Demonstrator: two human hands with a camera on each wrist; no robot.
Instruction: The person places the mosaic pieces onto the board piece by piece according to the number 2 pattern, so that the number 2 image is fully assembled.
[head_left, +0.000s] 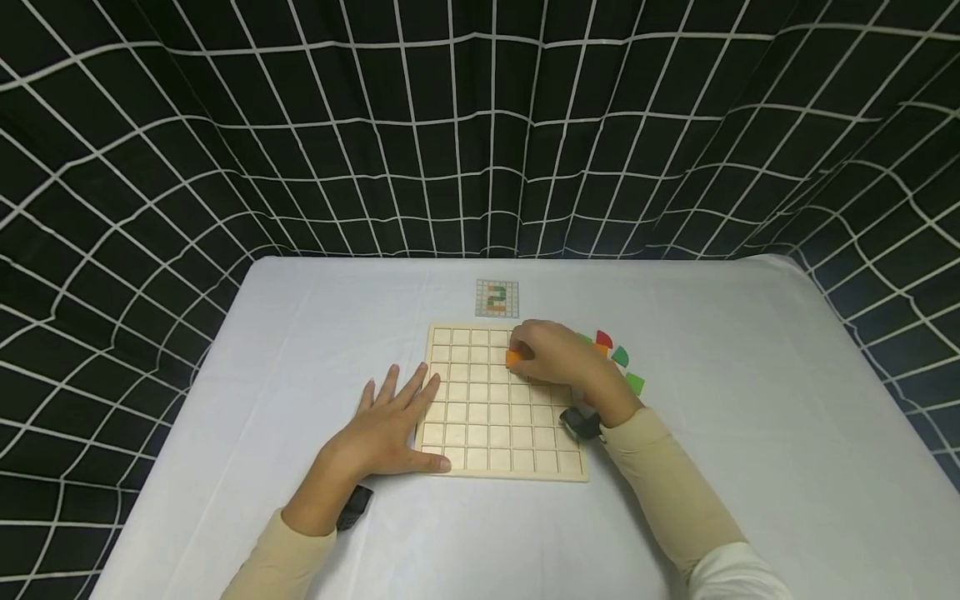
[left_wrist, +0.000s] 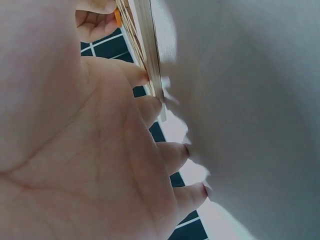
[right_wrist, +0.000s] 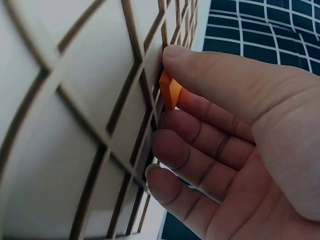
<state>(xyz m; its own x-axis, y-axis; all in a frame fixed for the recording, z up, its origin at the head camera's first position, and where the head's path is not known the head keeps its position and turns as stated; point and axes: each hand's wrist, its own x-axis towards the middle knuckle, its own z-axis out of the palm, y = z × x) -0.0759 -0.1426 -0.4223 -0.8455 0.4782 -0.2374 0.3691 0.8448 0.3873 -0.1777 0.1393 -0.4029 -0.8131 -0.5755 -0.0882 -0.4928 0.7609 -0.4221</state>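
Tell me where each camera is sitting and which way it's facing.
Head: worn on the head, facing forward and down at the gridded board; the left hand, right hand and forearms show.
Left wrist: worn on that wrist, looking along the left hand's palm toward the board's edge; part of the right hand shows too.
Right wrist: worn on that wrist, looking across the board; the right hand shows, pinching an orange piece.
Shared: both wrist views catch the orange piece.
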